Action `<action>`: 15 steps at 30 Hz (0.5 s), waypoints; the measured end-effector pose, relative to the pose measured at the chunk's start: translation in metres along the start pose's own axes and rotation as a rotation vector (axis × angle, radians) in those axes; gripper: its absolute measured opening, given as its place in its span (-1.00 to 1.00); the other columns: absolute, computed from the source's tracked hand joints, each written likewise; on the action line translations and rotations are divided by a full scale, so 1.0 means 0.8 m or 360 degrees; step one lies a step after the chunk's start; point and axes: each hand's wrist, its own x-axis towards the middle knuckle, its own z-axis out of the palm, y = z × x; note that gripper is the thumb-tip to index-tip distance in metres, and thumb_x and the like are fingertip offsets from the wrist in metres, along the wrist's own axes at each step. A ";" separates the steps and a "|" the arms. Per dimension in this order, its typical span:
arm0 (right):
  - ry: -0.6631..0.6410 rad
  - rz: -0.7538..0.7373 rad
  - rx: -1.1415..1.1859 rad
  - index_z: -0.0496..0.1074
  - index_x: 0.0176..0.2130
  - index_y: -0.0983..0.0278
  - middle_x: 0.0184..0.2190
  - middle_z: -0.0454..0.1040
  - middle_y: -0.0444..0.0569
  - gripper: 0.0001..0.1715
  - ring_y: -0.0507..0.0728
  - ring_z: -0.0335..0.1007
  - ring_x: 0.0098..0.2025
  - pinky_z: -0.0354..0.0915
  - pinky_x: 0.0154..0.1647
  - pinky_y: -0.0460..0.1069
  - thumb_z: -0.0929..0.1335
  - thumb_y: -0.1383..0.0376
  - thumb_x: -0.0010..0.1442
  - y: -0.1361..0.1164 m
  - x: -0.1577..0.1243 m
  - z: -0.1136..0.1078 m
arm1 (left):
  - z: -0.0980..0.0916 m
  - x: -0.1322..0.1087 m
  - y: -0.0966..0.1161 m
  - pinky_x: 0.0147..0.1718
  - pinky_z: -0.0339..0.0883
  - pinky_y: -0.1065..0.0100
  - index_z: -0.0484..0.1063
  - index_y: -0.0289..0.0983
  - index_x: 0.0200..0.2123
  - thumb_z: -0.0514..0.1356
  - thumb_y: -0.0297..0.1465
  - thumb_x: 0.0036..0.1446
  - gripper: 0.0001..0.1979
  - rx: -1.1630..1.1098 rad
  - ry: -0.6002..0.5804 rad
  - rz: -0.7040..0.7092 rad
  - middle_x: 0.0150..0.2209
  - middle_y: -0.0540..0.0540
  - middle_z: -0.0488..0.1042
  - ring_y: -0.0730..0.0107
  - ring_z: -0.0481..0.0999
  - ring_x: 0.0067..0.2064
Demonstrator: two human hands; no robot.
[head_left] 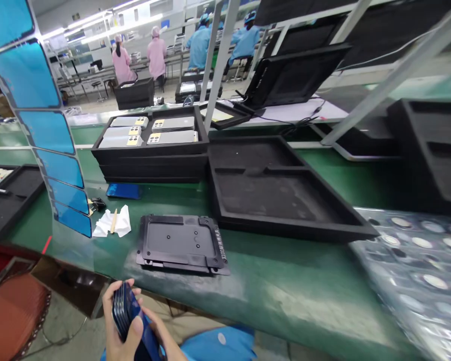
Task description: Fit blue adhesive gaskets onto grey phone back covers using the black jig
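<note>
At the bottom of the head view, over the table's front edge, I hold a stack of dark blue phone-sized panels (130, 313) tilted up on edge. My left hand (115, 326) is closed round its left side, thumb across the near face. My right hand (161, 333) grips the stack from the right, with part of its fingers behind the panels. Just beyond lies a black flat fixture plate (182, 243) with raised rails and small holes. A single blue panel (123, 191) rests farther back, near a white crumpled tissue (123, 220) with a wooden stick (114, 221) on it.
Stacked black trays (154, 168) hold several pale phone-back plates (173, 137). A black tray (285, 200) sits to their right, beside a clear plastic sheet (413, 281). A strip of blue films (54, 128) hangs at left. Metal posts (221, 55) rise mid-table. Several people work behind.
</note>
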 end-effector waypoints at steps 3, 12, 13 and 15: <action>-0.0010 -0.0035 -0.0025 0.11 0.42 0.28 0.48 0.03 0.33 0.46 0.43 -0.05 0.51 -0.10 0.49 0.22 0.56 -0.31 -0.20 -0.001 -0.005 -0.002 | 0.006 -0.002 0.002 0.07 0.38 0.37 0.36 -0.13 0.03 0.36 0.02 0.09 -0.45 0.0115 -0.0085 0.0095 0.09 -0.11 0.49 0.24 0.54 0.05; 0.0181 0.0014 -0.0028 -0.02 0.44 0.28 0.49 -0.03 0.28 0.53 0.41 -0.17 0.53 -0.22 0.51 0.27 0.67 -0.05 -0.26 -0.039 -0.034 0.011 | 0.002 0.007 0.004 0.05 0.40 0.20 0.44 -0.18 0.02 0.33 -0.03 0.15 -0.52 0.0319 -0.0457 0.0170 0.08 -0.20 0.46 0.14 0.54 0.02; 0.0198 0.0026 0.0005 -0.01 0.44 0.27 0.48 -0.01 0.27 0.51 0.41 -0.16 0.53 -0.23 0.51 0.26 0.67 -0.04 -0.25 -0.042 -0.038 0.013 | 0.000 0.011 0.004 0.03 0.42 0.20 0.44 -0.18 0.04 0.33 -0.02 0.15 -0.51 0.0314 -0.0506 0.0158 0.09 -0.20 0.45 0.13 0.54 0.01; 0.0182 0.0119 0.0193 0.09 0.39 0.23 0.42 0.13 0.22 0.43 0.41 -0.01 0.47 -0.11 0.47 0.24 0.68 0.01 -0.28 -0.048 -0.046 0.011 | -0.003 0.021 0.005 -0.01 0.45 0.21 0.40 -0.14 0.13 0.33 0.06 0.11 -0.38 0.0209 -0.0617 0.0086 0.12 -0.21 0.43 0.11 0.53 0.02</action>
